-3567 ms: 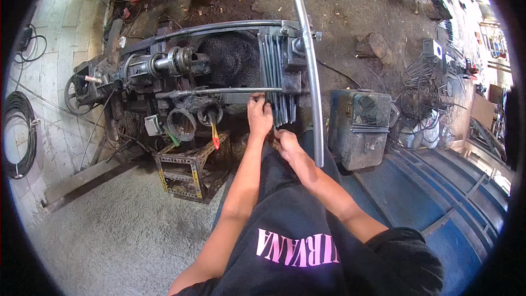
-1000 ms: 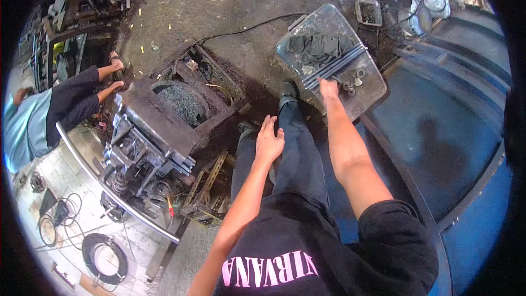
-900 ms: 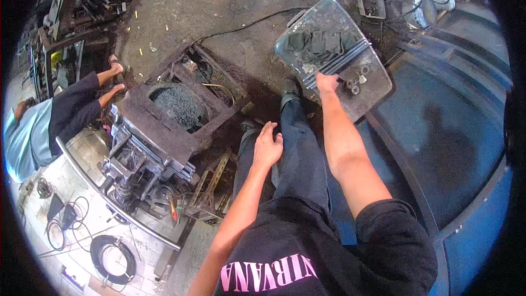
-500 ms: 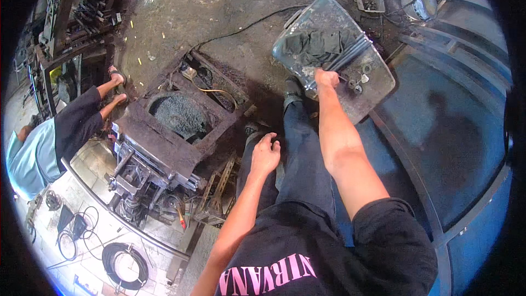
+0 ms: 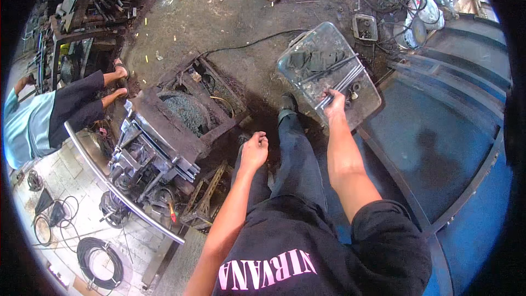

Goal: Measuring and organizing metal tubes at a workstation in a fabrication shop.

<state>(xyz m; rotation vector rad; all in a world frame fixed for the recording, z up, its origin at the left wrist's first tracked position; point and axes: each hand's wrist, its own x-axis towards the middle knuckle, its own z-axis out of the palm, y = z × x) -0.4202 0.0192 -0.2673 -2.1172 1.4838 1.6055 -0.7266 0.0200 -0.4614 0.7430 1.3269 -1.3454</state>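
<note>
My right hand (image 5: 334, 103) is closed round a bundle of thin dark metal rods (image 5: 349, 79), gripping them near their lower end. They are held over a worn, grey metal tray-like surface (image 5: 368, 97) ahead on the right. Beyond the bundle, a separate rod (image 5: 330, 70) lies across a crumpled dark cloth (image 5: 315, 61) there. A small ring-shaped part (image 5: 356, 86) sits beside the bundle. My left hand (image 5: 254, 152) hangs in front of my legs, its fingers curled in, with nothing visible in them.
To the left stands a sooty metal frame (image 5: 222, 134) with a round bowl of dark grit (image 5: 183, 112). A person (image 5: 71, 104) is farther left, by a rack. A blue metal panel (image 5: 422, 137) lies at right. A cable (image 5: 257, 43) crosses the floor; a coiled hose (image 5: 99, 263) rests at lower left.
My right hand has drawn back toward me, and the rods in it now stand apart from one left on the cloth. My left hand has shifted slightly left, its fingers curling more.
</note>
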